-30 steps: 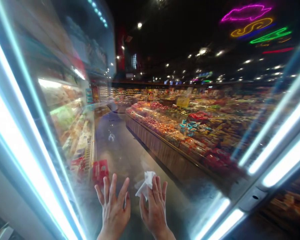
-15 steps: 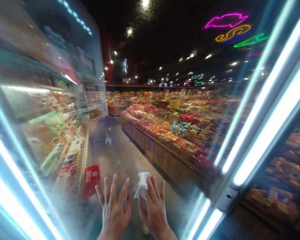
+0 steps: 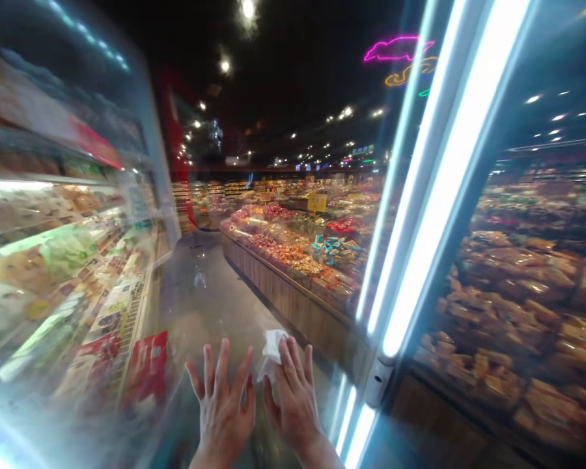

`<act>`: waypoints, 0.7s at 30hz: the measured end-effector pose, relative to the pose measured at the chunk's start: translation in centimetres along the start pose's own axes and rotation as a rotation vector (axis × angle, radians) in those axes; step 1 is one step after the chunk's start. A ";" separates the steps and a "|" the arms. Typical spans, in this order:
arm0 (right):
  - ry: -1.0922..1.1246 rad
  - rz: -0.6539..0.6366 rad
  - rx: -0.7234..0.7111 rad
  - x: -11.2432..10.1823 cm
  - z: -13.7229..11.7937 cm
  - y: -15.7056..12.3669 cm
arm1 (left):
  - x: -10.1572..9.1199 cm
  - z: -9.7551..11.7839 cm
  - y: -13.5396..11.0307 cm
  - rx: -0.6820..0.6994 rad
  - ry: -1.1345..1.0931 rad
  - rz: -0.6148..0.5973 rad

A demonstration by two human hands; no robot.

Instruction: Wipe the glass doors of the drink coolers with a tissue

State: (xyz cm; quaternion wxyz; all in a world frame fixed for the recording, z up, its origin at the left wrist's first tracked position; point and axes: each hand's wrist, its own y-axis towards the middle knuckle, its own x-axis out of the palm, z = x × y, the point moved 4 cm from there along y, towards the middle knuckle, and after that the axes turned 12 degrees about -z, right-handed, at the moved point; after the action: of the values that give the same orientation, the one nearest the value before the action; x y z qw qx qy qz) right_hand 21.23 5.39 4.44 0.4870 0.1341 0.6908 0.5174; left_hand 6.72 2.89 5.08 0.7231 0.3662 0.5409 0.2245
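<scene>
My left hand has its fingers spread wide and flat, apparently against a clear glass pane with reflections in it. Nothing is in it. Beside it, my right hand presses a crumpled white tissue under its fingers. Part of the tissue sticks out past the fingertips on the left, and the rest is hidden under the hand. A bright light tube on a slanting frame runs down at the right of the hands.
At the left, lit shelves carry packaged goods, with a red packet low down. A long wooden counter of wrapped sweets borders the grey aisle floor. More wrapped goods lie at the right.
The lit frame at the right has swung left across the view, and the shop scene has shifted left too. My right hand has moved slightly left with the tissue; the left hand stays put.
</scene>
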 end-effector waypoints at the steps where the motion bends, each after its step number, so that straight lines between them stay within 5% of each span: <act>1: 0.003 -0.010 -0.016 -0.1 0.5 -0.1 | 0.3 0.4 0.1 0.005 -0.001 -0.003; 7: 0.006 0.105 0.226 -1.4 3.3 -0.6 | 1.1 2.2 0.4 -0.010 0.002 0.042; 12: 0.030 -0.028 -0.049 -0.7 2.0 -0.5 | 1.2 2.2 0.4 -0.010 -0.001 0.030; 17: 0.021 0.143 0.220 -1.0 3.5 0.4 | 0.3 1.1 0.5 -0.021 0.053 0.061; 21: 0.044 0.010 0.000 -0.3 0.9 1.4 | -0.8 -0.5 0.9 -0.023 0.066 0.066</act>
State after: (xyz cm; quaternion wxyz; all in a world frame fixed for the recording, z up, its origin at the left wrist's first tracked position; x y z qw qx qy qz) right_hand 21.62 6.30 5.81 0.4691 0.1262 0.7006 0.5226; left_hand 6.06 3.03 6.14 0.7013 0.3678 0.5496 0.2665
